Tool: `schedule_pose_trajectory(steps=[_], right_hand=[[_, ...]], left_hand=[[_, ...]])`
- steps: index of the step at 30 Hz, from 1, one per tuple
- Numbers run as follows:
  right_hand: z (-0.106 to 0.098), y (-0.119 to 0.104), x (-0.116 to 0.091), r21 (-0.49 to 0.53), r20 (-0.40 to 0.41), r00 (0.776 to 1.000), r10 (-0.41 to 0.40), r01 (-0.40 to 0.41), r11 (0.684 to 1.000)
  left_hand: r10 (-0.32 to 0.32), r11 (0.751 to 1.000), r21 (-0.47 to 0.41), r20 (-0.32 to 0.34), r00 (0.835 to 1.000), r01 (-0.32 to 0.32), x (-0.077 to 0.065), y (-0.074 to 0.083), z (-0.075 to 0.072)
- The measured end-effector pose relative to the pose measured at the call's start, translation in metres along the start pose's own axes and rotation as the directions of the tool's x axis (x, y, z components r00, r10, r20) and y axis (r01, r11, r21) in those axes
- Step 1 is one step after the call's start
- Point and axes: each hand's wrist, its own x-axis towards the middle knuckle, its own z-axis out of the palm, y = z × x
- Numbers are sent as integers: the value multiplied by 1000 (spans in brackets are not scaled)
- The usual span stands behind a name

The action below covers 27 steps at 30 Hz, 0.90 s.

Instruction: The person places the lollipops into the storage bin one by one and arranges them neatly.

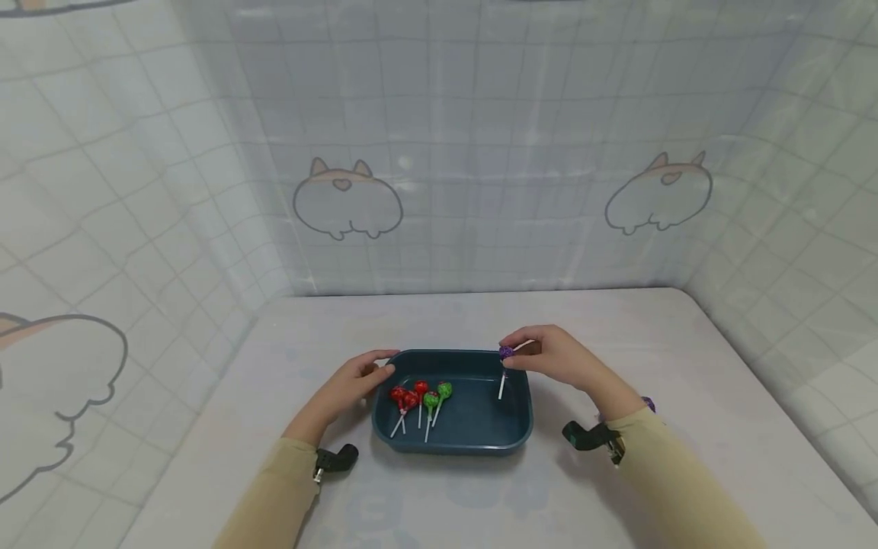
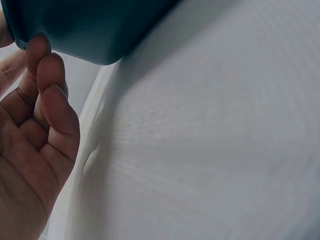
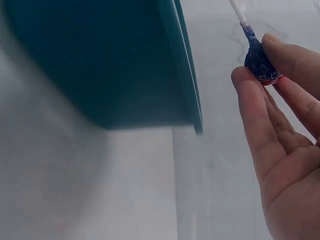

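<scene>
A dark teal tray (image 1: 473,442) stands on the table. At its back left corner my left hand (image 1: 348,385) grips the rim, and in the left wrist view the fingers (image 2: 52,75) bend against the outer wall. Between thumb and fingertips my right hand (image 1: 549,354) pinches the wrapped head of a purple lollipop (image 1: 506,353) over the tray's right end. Its white stick points down into the tray; the right wrist view shows the lollipop (image 3: 259,62) beside the rim. Red lollipops (image 1: 409,400) and green lollipops (image 1: 444,390) lie in the tray's left half.
Something purple (image 1: 648,404) shows partly behind the right sleeve (image 1: 672,473) on the table. The pale table (image 1: 453,503) is bounded by a tile-patterned curtain (image 1: 473,168) at the back and on both sides.
</scene>
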Motion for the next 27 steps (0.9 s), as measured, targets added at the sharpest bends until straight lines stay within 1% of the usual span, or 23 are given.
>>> schedule_pose_trajectory(steps=[6,10,13,16,21,27], right_hand=[[5,-10,12,-15,80,995,-52,54,998],[7,-17,22,-50,118,989,-85,91,995],[11,-22,31,-84,148,983,-106,119,989],[17,-27,38,-103,197,972,-126,148,984],[30,-31,51,-139,271,955,-122,165,977],[46,-33,66,-237,326,944,-52,135,962]], left_hand=[[-8,1000,-3,0,1000,8,3,0,2],[-11,1000,-3,0,1000,11,4,1,1],[-9,1000,1,-2,1000,9,4,1,1],[-6,1000,-6,2,1000,6,5,0,2],[-5,1000,-25,5,1000,5,6,-1,2],[-3,1000,-23,2,1000,3,6,0,2]])
